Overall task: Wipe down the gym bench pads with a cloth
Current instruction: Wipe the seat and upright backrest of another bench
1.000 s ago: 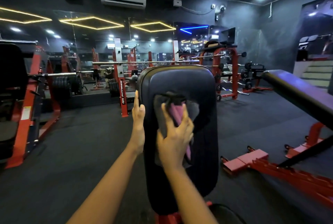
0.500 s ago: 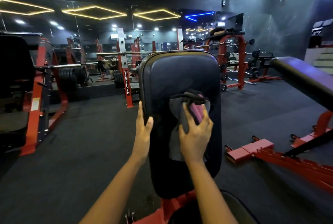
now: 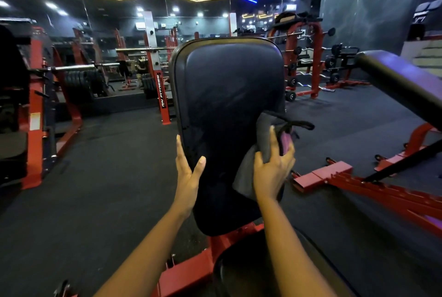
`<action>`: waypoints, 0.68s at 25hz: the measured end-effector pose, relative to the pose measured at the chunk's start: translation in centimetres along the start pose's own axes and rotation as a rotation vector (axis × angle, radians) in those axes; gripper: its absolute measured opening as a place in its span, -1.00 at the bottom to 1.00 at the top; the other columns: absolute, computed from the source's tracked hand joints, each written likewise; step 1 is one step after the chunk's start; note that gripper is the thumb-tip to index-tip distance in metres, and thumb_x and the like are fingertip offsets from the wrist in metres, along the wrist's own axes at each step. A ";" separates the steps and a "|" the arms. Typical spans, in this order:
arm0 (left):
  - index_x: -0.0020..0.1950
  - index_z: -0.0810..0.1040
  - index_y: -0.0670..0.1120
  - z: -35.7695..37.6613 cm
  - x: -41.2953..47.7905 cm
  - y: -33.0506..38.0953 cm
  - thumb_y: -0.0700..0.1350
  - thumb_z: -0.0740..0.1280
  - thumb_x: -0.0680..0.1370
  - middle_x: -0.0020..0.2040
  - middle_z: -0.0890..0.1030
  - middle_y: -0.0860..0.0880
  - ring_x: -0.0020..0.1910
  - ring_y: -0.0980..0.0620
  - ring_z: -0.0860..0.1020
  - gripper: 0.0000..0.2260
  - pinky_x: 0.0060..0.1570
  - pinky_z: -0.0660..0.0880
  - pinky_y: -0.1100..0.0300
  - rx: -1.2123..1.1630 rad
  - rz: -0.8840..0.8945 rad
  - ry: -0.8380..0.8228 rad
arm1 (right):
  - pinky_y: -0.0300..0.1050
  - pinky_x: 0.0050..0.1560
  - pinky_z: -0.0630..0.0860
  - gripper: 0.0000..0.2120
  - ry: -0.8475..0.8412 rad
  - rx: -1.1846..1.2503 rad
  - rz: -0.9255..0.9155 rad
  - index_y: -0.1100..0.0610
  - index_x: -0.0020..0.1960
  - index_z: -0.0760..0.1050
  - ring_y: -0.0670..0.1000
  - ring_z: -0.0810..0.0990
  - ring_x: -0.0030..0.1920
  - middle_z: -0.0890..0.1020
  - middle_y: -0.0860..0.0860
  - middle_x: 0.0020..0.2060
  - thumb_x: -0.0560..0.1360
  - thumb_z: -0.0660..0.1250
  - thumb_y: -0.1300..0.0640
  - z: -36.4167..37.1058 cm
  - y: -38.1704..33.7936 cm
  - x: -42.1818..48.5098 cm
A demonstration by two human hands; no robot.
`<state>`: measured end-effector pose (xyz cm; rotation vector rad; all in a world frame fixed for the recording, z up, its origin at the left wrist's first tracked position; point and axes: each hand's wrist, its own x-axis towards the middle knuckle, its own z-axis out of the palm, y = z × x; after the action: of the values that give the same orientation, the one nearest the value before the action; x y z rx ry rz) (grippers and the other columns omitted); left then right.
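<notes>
The back pad (image 3: 229,110) is a tall, upright cushion with rounded corners, covered in smooth dark material with a slight shine and a piped seam along its edge. It stands on a red metal frame (image 3: 191,270). Below it, near the bottom of the view, part of a dark rounded seat pad (image 3: 239,272) shows.

The left hand (image 3: 189,172) grips the left edge of the back pad, thumb on the front face and fingers wrapped behind. The right hand (image 3: 275,167) is closed on a grey cloth (image 3: 248,177), soft and crumpled, with a pink part between the fingers; it presses the cloth against the lower right edge of the pad.

To the right stands another padded bench (image 3: 397,76), dark and inclined, on red rails. A red barbell rack (image 3: 301,57) stands behind on the black rubber floor (image 3: 107,165).
</notes>
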<state>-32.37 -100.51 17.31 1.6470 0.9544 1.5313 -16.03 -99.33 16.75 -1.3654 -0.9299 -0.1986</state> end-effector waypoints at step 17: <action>0.35 -0.09 0.45 0.0 -4.9 -5.2 0.47 0.20 0.32 0.42 -0.07 0.45 0.47 0.30 -0.06 -0.30 0.50 -0.05 0.02 -0.052 -0.114 -0.015 | 0.08 0.13 0.44 -0.26 -0.274 -0.284 -0.147 -0.19 0.37 0.31 0.19 0.35 0.24 0.34 0.15 0.33 0.32 0.47 0.25 -1.6 4.0 -13.4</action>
<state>-32.91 -102.13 10.37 1.5394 0.9758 1.4542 -21.43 -104.92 5.05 -1.6133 -1.2698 -0.2670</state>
